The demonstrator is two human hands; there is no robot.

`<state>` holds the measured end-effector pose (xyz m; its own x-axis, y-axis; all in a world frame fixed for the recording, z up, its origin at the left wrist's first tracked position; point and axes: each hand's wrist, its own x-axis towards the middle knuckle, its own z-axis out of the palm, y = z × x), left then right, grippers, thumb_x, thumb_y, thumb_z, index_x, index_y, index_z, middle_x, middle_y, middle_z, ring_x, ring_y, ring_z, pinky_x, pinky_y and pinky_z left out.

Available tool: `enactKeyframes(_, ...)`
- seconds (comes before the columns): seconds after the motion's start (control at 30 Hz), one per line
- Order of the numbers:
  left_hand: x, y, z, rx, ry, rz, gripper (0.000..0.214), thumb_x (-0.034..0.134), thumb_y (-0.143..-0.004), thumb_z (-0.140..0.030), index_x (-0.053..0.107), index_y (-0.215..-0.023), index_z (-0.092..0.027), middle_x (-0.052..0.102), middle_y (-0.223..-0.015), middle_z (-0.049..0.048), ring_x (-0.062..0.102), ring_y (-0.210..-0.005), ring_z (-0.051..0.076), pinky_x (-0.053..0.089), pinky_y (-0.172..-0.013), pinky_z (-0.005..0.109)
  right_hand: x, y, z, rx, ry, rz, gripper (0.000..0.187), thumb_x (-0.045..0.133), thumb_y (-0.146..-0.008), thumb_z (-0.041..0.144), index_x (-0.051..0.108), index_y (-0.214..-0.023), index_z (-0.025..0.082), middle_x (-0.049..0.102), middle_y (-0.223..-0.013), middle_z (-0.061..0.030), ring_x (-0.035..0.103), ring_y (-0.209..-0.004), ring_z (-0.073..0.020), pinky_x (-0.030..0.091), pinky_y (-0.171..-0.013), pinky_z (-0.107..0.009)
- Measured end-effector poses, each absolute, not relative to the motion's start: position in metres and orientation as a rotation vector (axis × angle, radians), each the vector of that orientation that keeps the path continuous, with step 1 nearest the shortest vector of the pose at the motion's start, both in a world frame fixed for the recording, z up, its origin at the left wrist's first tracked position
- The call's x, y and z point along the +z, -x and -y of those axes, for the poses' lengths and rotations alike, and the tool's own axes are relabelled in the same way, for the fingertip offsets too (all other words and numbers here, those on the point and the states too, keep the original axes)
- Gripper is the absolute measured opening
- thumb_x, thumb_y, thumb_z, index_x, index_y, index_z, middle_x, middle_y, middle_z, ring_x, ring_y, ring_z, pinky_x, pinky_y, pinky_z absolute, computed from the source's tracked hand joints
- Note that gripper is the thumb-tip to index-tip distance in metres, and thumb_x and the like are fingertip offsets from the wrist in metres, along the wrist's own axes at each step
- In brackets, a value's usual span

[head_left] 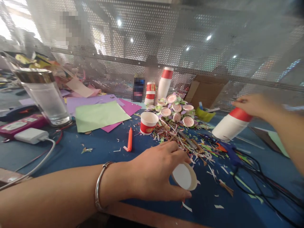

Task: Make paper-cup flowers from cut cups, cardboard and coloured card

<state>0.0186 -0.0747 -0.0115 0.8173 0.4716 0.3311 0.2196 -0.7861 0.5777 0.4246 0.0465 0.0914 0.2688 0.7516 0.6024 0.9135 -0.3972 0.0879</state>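
Note:
Near the table's front edge, my left hand (161, 172) curls around a paper cup (183, 176), fingers on one side and thumb on the other. The cup lies tipped with its white inside showing. On the right, my right hand (254, 104) is closed at the red upper end of an upside-down stack of white paper cups (229, 126); some fingertips are hidden. A red and white paper cup (148, 123) stands upright beyond my left hand. An orange marker pen (129, 139) lies to its left.
Paper scraps (190, 142) surround a pile of small decorated cup pieces (177, 110). A blue glue gun (230, 153) trails black cable at right. Coloured paper sheets (99, 117), a lidded water glass (48, 98) and a white charger (32, 135) occupy the left. Taller cup stacks (164, 84) stand behind.

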Motion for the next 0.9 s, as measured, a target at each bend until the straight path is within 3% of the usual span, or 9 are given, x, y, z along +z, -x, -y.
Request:
enactKeyframes(0.13,-0.014,-0.018,0.073,0.574,-2.517,-0.445,0.061,0.084,-0.074,-0.043,0.068,-0.123,-0.010,0.066,-0.112,0.0160,0.064,-0.103,0.031,0.054,-0.088,0.043,0.081,-0.424,-0.047,-0.650,2.403,1.436,0.024,0.077,-0.083,0.036,0.081,-0.092,0.014,0.077,-0.089,-0.0156,0.032,-0.049,-0.0124,0.033,-0.056,-0.035)
enactKeyframes(0.33,-0.013,-0.014,0.070,0.472,-2.608,-0.439,0.062,0.080,-0.078,-0.052,0.068,-0.123,-0.011,0.068,-0.112,0.0159,0.064,-0.102,0.032,0.053,-0.088,0.045,0.087,-0.385,-0.018,-0.715,2.279,1.250,0.034,0.061,-0.096,0.034,0.074,-0.117,0.009,0.076,-0.103,-0.0209,0.042,-0.057,-0.0157,0.037,-0.059,-0.036)
enactKeyframes(0.5,-0.002,-0.005,0.065,0.456,-2.760,-0.575,0.056,0.081,-0.076,-0.054,0.071,-0.113,-0.013,0.065,-0.110,0.0157,0.060,-0.103,0.033,0.050,-0.091,0.046,0.076,-0.315,0.013,-0.524,1.981,1.438,0.023,0.073,-0.089,0.029,0.076,-0.104,0.011,0.077,-0.096,-0.0169,0.062,-0.075,-0.0179,0.043,-0.069,-0.032)
enactKeyframes(0.63,0.005,0.002,0.054,0.506,-2.807,-0.614,0.055,0.085,-0.071,-0.054,0.072,-0.109,-0.016,0.065,-0.110,0.0144,0.056,-0.110,0.035,0.046,-0.098,0.047,0.049,-0.277,0.038,-0.433,1.759,1.706,0.017,0.071,-0.086,0.034,0.073,-0.087,0.017,0.073,-0.077,-0.0091,0.065,-0.069,-0.0186,0.043,-0.065,-0.032)
enactKeyframes(0.73,0.011,0.005,0.036,0.952,-2.627,-0.723,0.051,0.077,-0.080,-0.055,0.068,-0.117,-0.021,0.064,-0.116,0.0116,0.056,-0.112,0.030,0.045,-0.099,0.043,0.028,-0.265,0.050,-0.315,1.613,1.823,0.029,0.067,-0.086,0.049,0.072,-0.087,0.020,0.072,-0.072,-0.0045,0.064,-0.062,-0.0178,0.043,-0.061,-0.031)
enactKeyframes(0.8,0.012,0.008,0.021,1.172,-2.578,-1.043,0.053,0.078,-0.082,-0.037,0.059,-0.129,-0.021,0.063,-0.125,0.0109,0.053,-0.120,0.031,0.039,-0.106,0.047,0.017,-0.263,0.055,-0.298,1.570,1.867,0.033,0.066,-0.086,0.053,0.071,-0.087,0.021,0.071,-0.069,-0.0027,0.061,-0.057,-0.0160,0.042,-0.057,-0.030)
enactKeyframes(0.9,0.006,0.010,-0.002,0.997,-2.486,-1.334,0.076,0.081,-0.077,-0.041,0.047,-0.140,-0.018,0.060,-0.132,0.0148,0.049,-0.126,0.035,0.037,-0.109,0.052,0.007,-0.261,0.058,-0.249,1.551,1.940,0.028,0.065,-0.090,0.047,0.069,-0.086,0.020,0.071,-0.070,-0.0025,0.060,-0.057,-0.0142,0.043,-0.057,-0.029)
